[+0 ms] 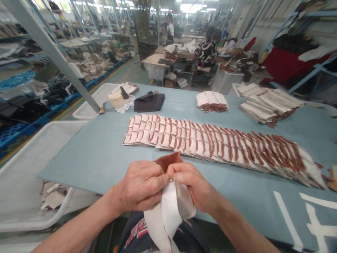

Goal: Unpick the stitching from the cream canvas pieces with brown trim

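Observation:
Both of my hands grip one sewn piece [171, 211], white on one face and brown on the other, held close to my body at the table's front edge. My left hand [143, 184] is closed on it, with thumb and forefinger pinching near the top. The thumb and fingers of my right hand [193, 182] pinch the same spot, the fingertips of both hands almost touching. A small shiny bit shows between them, too small to name. The brown part stands up behind my fingers, and the white part hangs down toward my lap.
A long overlapping row of white-and-brown pieces [200, 140] lies across the blue table [105, 151]. Behind it are a small stack [212, 101], a larger stack [268, 102] and a dark folded cloth [149, 102]. White bins [52, 137] stand left; a person [205, 52] sits farther back.

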Demonstrator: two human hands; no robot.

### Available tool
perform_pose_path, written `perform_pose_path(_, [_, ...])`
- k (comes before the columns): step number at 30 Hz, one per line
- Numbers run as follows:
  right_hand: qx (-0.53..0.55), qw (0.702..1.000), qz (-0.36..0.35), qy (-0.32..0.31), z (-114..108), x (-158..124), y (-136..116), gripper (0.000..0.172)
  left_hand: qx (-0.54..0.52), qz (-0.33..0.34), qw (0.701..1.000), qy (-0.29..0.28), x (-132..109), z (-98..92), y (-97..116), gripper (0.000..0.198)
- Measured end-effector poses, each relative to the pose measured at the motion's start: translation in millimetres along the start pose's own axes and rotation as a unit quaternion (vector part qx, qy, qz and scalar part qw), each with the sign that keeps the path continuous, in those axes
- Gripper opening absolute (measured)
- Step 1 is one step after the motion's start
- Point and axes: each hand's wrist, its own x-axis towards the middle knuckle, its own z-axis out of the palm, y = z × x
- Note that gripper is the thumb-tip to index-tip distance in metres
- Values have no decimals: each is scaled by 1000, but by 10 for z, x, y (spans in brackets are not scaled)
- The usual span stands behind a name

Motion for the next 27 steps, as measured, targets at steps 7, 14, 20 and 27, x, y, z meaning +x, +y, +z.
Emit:
perform_pose_path(7, [-137, 990, -5, 16, 61, 8, -277, 17, -82, -120, 989, 31, 20, 4, 68, 26])
perform_pose_path(14, [-417, 874, -239, 74, 16, -73, -467, 14, -184, -280, 930, -151, 282, -320, 68, 28])
perform_pose_path(20, [-458, 843, -272, 74, -94, -24, -374, 15, -47, -158, 964, -210, 211, -329, -43, 22])
perform_pose_path(27, [-489, 809, -319, 74, -85, 25, -421, 15, -183, -257, 917, -242, 312, -446, -188, 31])
